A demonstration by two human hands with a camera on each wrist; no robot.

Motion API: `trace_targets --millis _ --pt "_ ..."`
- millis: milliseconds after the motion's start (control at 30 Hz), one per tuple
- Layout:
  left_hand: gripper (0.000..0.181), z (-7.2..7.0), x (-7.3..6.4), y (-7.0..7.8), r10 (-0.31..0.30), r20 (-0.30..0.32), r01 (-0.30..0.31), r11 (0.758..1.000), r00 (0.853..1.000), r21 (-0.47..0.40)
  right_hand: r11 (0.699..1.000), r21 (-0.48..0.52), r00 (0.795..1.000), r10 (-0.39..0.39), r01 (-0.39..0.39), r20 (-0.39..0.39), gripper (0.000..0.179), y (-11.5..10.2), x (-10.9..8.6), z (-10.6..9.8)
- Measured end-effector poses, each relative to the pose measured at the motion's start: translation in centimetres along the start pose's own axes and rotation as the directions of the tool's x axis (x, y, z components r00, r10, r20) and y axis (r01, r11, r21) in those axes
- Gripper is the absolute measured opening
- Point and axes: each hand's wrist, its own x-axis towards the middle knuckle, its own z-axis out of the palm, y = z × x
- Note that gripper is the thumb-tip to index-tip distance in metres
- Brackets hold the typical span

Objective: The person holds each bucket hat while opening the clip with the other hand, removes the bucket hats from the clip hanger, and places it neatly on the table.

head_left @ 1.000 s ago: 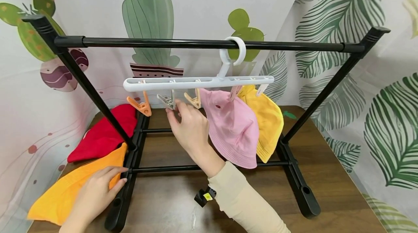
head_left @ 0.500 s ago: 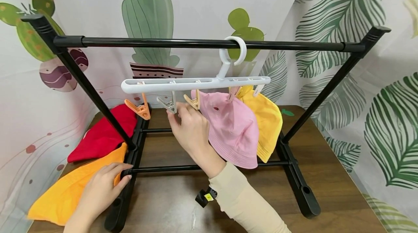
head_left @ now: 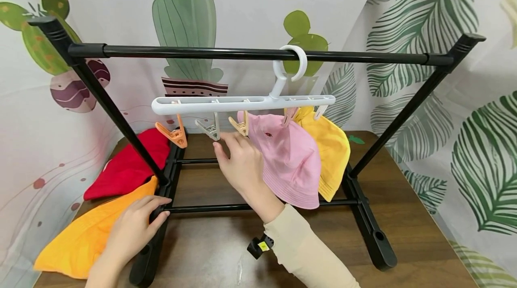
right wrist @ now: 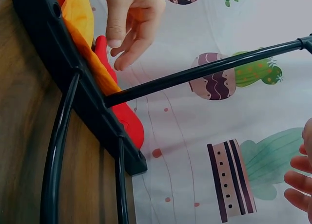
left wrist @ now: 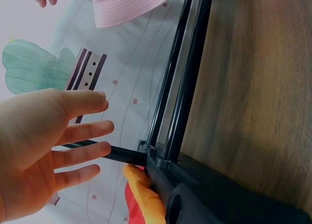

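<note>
A white clip hanger hangs by its hook from the black rack's top bar. My right hand is beside the grey clothespin, its fingertips close to the pin's lower end. An orange clothespin hangs to the left and a pale yellow one to the right. A pink bucket hat hangs from the pink clothespin, with a yellow hat behind it near the white clothespin. My left hand, fingers extended and holding nothing, is over the orange hat by the rack's left foot.
The black rack stands on a brown wooden table, with two lower crossbars and feet at each side. A red hat lies behind the orange one at left. A patterned curtain hangs behind the rack.
My right hand has drawn slightly right and down, off the grey clothespin. The hanger has swayed a little. My left hand has moved right toward the rack's left foot.
</note>
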Motion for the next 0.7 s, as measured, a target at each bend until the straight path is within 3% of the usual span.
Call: trace_targets --millis 167,433,700 --pt "0.027 0.2 0.6 0.3 0.005 -0.033 -0.005 1.000 0.999 -0.017 1.000 0.014 0.999 -0.009 0.009 0.047 0.018 0.8 -0.6 -0.3" --pt "0.027 0.8 1.7 0.9 0.050 -0.137 -0.056 0.997 0.989 -0.047 0.999 0.012 0.996 -0.032 0.031 0.082 0.022 2.7 -2.1 -1.6" --pt "0.026 1.6 2.5 1.1 0.055 -0.170 -0.068 0.995 0.984 -0.068 0.999 0.036 0.998 -0.033 0.031 0.060 0.023 4.7 -3.4 -2.9"
